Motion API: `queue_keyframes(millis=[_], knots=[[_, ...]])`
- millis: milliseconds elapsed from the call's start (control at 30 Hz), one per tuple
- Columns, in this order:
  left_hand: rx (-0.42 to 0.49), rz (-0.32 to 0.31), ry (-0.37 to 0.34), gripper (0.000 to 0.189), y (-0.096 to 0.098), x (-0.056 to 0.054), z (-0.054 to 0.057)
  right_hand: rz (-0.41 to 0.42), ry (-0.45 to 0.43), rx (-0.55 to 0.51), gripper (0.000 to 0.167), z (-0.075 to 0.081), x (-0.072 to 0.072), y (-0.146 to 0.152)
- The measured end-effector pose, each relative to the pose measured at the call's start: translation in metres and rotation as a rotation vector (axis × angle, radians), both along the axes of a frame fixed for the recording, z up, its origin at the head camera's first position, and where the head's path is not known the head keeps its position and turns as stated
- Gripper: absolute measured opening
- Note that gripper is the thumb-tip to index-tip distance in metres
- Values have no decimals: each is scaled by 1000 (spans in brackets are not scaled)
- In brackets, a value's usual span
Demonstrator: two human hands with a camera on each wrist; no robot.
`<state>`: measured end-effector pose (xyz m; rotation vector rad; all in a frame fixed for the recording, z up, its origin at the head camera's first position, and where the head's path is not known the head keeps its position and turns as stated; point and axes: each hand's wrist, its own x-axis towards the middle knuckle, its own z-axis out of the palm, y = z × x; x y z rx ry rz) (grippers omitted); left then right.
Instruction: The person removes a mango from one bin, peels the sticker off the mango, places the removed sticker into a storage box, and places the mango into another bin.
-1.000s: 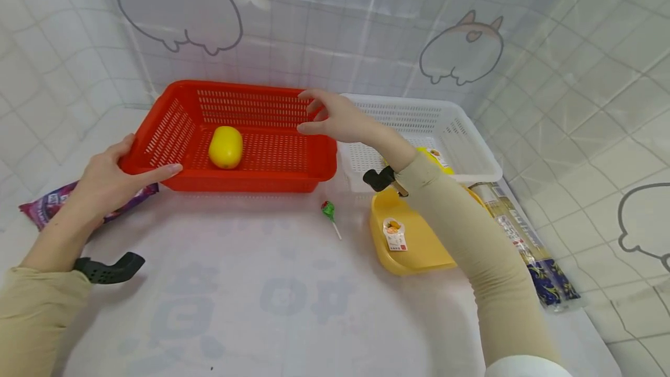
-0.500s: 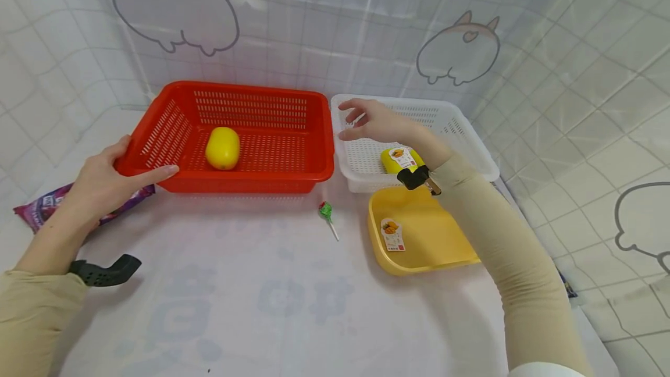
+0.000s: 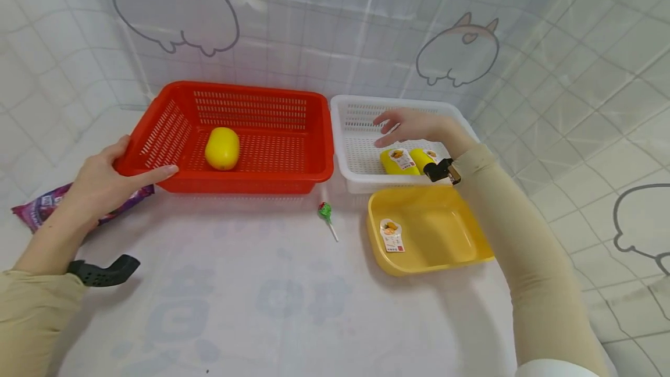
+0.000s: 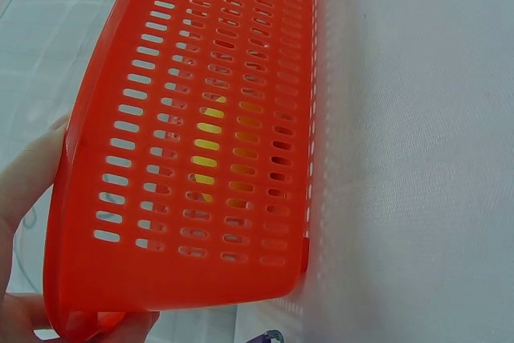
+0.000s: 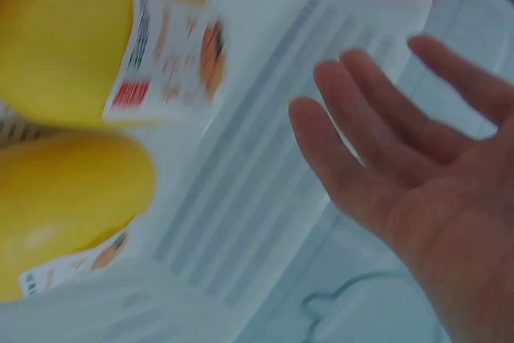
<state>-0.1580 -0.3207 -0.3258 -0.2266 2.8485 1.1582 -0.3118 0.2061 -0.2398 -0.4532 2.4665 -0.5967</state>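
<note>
While left hand (image 3: 104,182) grips red basket (image 3: 251,182), right hand (image 3: 410,124) hovers.

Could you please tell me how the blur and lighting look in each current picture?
Right wrist: blurred, the upper label smeared; left wrist: red basket fairly crisp; head: pale glare on the backdrop, soft shadow near the yellow tray.
</note>
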Motion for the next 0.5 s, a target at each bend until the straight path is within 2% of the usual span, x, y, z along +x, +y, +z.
queue_keyframes(millis=[200, 500], knots=[[6, -3, 5, 115, 0, 0, -2, -12, -81, -66, 76, -5, -15, 23], [-11, 5, 5, 116, 0, 2, -1, -24, -133, -80, 81, -18, -30, 39]])
